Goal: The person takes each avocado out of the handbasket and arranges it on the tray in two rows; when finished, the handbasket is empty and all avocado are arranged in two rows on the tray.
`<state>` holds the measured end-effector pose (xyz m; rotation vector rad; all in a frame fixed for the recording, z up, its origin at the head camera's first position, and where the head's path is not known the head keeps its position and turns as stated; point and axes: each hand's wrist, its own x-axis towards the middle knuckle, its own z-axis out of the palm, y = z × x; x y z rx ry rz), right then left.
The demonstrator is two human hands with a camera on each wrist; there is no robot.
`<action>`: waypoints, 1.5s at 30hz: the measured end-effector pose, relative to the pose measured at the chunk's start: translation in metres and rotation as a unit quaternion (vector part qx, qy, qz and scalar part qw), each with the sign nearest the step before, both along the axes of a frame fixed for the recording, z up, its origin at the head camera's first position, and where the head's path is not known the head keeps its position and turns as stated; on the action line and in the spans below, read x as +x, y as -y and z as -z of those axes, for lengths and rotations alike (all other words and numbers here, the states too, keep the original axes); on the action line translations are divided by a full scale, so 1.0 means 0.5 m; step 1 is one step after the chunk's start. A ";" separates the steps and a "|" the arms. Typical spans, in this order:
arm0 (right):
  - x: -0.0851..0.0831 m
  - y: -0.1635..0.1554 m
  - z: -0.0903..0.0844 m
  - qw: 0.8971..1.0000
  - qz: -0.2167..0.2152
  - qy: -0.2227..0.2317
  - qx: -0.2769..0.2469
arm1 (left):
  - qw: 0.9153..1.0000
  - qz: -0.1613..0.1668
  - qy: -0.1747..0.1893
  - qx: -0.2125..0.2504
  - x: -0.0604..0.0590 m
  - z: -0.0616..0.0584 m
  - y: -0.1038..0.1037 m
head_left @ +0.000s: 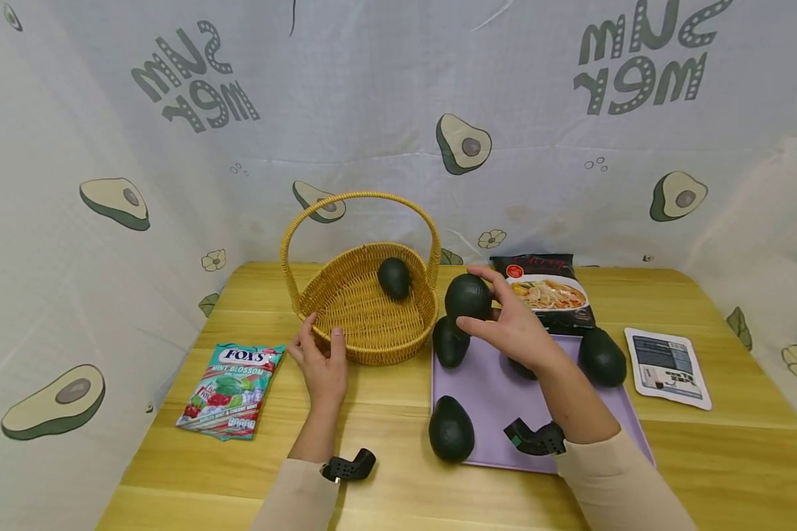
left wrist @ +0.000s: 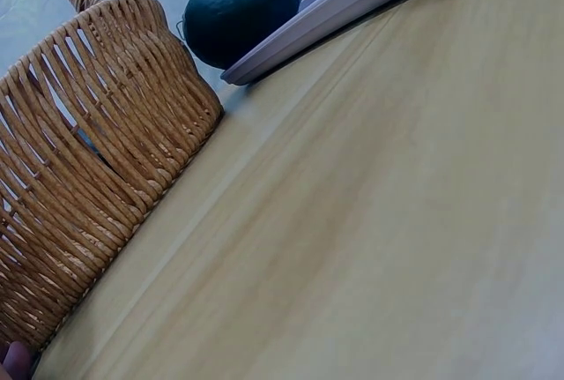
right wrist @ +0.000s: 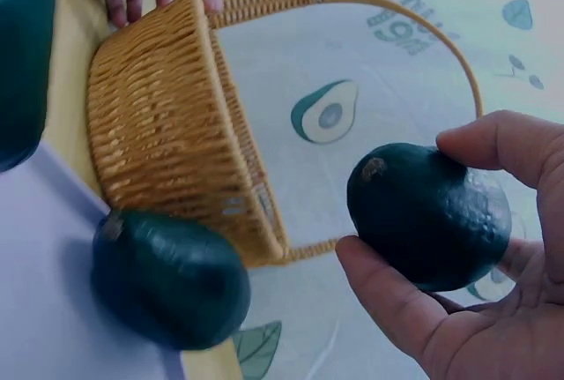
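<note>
One smooth-skin slip from dropping that avocado (head_left: 468, 296) right of centre imo, pinched in right hand (head_left: 514, 328), left hand (head_left: 322, 369) relaxed against basket (head_left: 385, 352).

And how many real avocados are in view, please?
6 avocados: one in the basket, one in the right hand, four on the tray: back left, front left, right, one partly behind that hand. More may be hidden.

The avocados (head_left: 468, 295) are a dark, blackish green, the woven basket (head_left: 385, 355) golden yellow, and the tray (head_left: 488, 413) pale lilac. The bench (head_left: 385, 420) shows yellow-brown wood grain; the whitish cloth (head_left: 372, 133) bears green-and-cream avocado halves (head_left: 465, 144) and grey lettering (head_left: 634, 81); the Fox's bag (head_left: 229, 392) mixes teal, red and white.
</note>
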<state>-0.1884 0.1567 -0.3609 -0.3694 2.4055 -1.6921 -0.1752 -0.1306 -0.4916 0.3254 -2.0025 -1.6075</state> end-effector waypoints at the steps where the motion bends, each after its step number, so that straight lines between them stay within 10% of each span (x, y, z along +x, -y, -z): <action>1: 0.004 -0.005 0.002 1.000 0.001 0.004 0.007 | 1.000 0.001 -0.001 0.001 0.000 0.000 0.000; 26: 0.115 -0.155 0.046 0.982 0.012 0.017 0.186 | 1.000 0.009 0.008 0.015 0.010 -0.027 -0.012; 45: 0.132 -0.197 0.074 0.957 -0.076 0.087 0.266 | 1.000 0.015 -0.002 0.009 -0.001 0.000 0.001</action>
